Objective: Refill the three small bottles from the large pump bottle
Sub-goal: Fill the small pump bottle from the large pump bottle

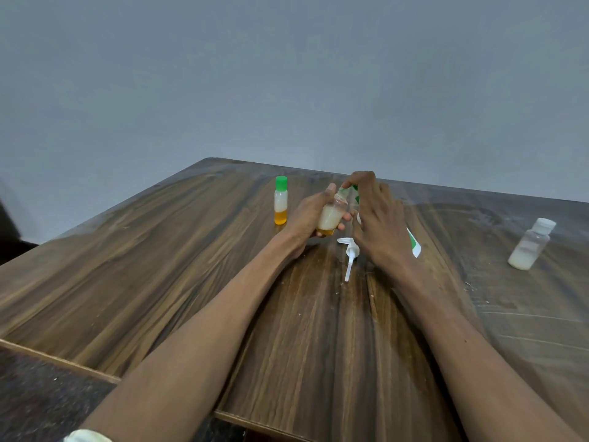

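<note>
Refilling is under way at the middle of the wooden table (159, 266): the left hand (310, 215) curls round a small clear bottle (330, 216), uncapped and tipped slightly right, showing white liquid over a thin amber layer at its base. Tilted over its mouth is the large white-and-green bottle (414, 245), gripped from above by the right hand (377, 221), whose fingers wrap its body so most of it is hidden; its neck appears to meet the small bottle's opening, though the contact is too small to confirm. The pump head (349, 252) lies on the table just near of both hands, so the pour looks to go straight from the open neck. To do this well, keep the 2 openings aligned, tilt slowly, and stop before the liquid reaches the small bottle's shoulder, since thick liquid can surge. A green-capped small bottle (280, 200) stands upright to the left, holding white over amber. Well apart at the far right stands a white-capped clear bottle (530, 245), roughly a quarter full.
</note>
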